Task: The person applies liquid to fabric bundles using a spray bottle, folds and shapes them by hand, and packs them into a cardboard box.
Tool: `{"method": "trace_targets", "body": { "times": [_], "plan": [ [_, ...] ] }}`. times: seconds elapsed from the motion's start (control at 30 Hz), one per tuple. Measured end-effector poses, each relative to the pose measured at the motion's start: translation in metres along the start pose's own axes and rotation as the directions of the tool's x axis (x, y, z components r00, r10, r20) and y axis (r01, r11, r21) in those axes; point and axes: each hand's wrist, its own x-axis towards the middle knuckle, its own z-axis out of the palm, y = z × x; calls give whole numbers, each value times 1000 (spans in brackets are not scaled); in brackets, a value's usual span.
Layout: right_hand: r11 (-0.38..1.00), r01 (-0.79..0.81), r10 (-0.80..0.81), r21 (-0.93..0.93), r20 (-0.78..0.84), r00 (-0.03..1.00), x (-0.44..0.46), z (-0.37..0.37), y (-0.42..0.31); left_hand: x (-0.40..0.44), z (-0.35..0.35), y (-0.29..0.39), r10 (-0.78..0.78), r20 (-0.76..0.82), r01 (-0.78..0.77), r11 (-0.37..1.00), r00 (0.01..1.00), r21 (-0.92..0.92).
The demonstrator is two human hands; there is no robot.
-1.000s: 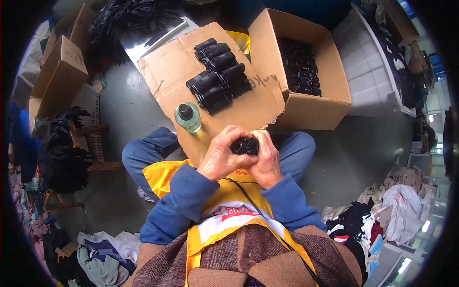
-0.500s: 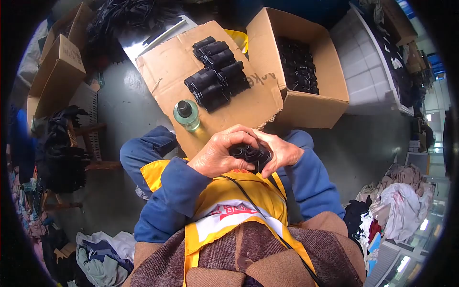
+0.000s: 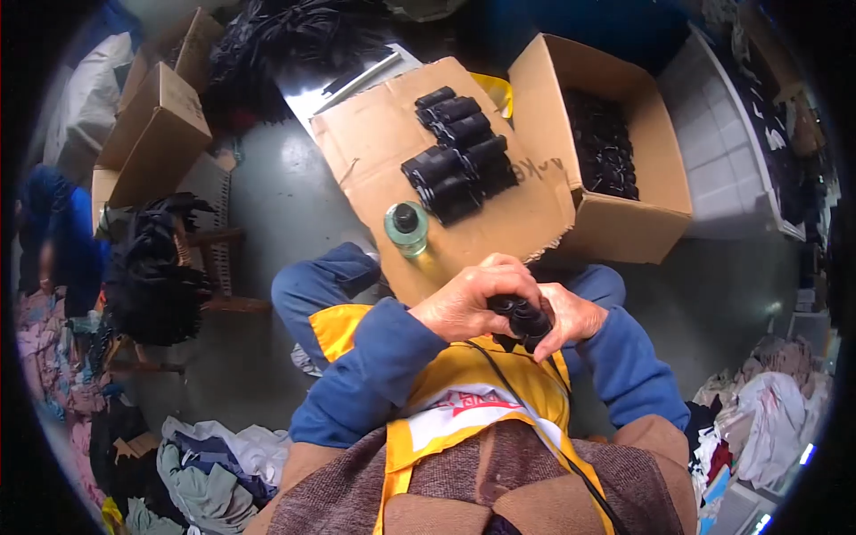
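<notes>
"Left hand (image 3: 477, 299), what's it doing?"

"Curled round a black bundle (image 3: 522, 319), with the right hand (image 3: 571, 316) cupping its other side. It sits between both palms."

"Heavy?"

"Light and soft, I'd guess, like rolled cloth (I can't tell the exact fabric). It should squash rather than break, and probably won't slip much."

"Where would you take hold?"

"Round the sides, fingers and thumbs opposed. Squeeze just enough that the rolls don't spring open."

"What edges are near?"

"The cardboard (image 3: 374, 120) has a ragged corner just ahead of the right hand. Farther ahead and right is the open box (image 3: 633, 227), its walls standing high."

"And ahead of the left hand?"

"A bottle (image 3: 407, 230), slightly left, easily knocked. Beyond it, to the right, lie more black rolls (image 3: 455, 192). Room to move runs forward between bottle and box."
</notes>
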Motion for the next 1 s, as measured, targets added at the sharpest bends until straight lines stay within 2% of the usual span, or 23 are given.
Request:
{"method": "trace_targets", "body": {
  "times": [0.13, 0.2, 0.27, 0.3, 0.33, 0.4, 0.43, 0.47, 0.5, 0.53, 0.57, 0.6, 0.63, 0.67, 0.73, 0.8, 0.83, 0.87, 0.93, 1.0],
  "plan": [
    [1000, 18, -17, 22, -72, 997, 9, 10, 4, -2, -7, -1, 5, 46, -7, 999, 999, 33],
    [1000, 3, -6, -31, -98, 995, 9, 14, -2, -1, -10, 7, -7, 86, 1, 997, 996, 74],
    [988, 86, -108, -126, -183, 977, 10, 17, -7, -3, -9, 18, -67, 15, 64, 989, 998, 134],
    [969, 127, -169, -213, -188, 968, 11, 16, -5, -2, -14, 17, -75, 109, 54, 981, 991, 184],
    [968, 139, -179, -208, -189, 965, 11, 14, -5, -3, -15, 22, -81, 117, 58, 980, 990, 192],
    [881, 147, -306, -449, -304, 902, 10, 12, -14, -2, -15, 39, -138, 0, 133, 953, 990, 273],
    [841, 139, -373, -523, -375, 849, 8, 13, -23, -2, -21, 48, -72, 3, 67, 948, 997, 312],
    [868, 143, -379, -476, -446, 811, 11, 7, -16, -3, -26, 55, 0, -69, 25, 933, 998, 360],
    [836, 139, -435, -531, -485, 759, 13, 6, -16, -3, -32, 68, 75, -178, 4, 915, 981, 403],
    [800, 124, -489, -587, -517, 703, 16, 7, -19, -5, -38, 70, 82, -362, 49, 940, 928, 338],
    [769, 99, -519, -631, -527, 674, 18, 7, -22, 0, -46, 72, 158, -502, 54, 923, 850, 382],
    [735, 72, -549, -674, -531, 646, 23, 9, -27, 8, -49, 79, 111, -663, 87, 962, 740, 259],
    [719, 93, -590, -689, -534, 605, 30, 10, -30, 14, -55, 81, 110, -749, 224, 917, 653, 330],
    [717, -1, -541, -698, -557, 630, 35, 9, -33, 21, -67, 65, 231, -757, 246, 853, 611, 460],
    [704, -2, -564, -710, -561, 606, 51, 13, -44, 29, -82, 37, 124, -811, 367, 845, 572, 388],
    [707, 6, -582, -707, -577, 573, 72, 8, -44, 25, -97, -1, 53, -815, 462, 802, 577, 379],
    [683, -19, -598, -730, -573, 560, 80, 4, -44, 24, -95, -2, 41, -800, 495, 767, 599, 409],
    [660, -48, -609, -750, -571, 551, 87, 4, -45, 26, -91, 11, -76, -789, 542, 767, 609, 344],
    [680, -18, -611, -733, -580, 538, 97, 8, -49, 24, -90, 13, -49, -787, 519, 776, 615, 358],
    [688, -53, -581, -724, -593, 558, 106, 6, -50, 29, -85, 33, -74, -792, 513, 798, 606, 318]
  ]
}}
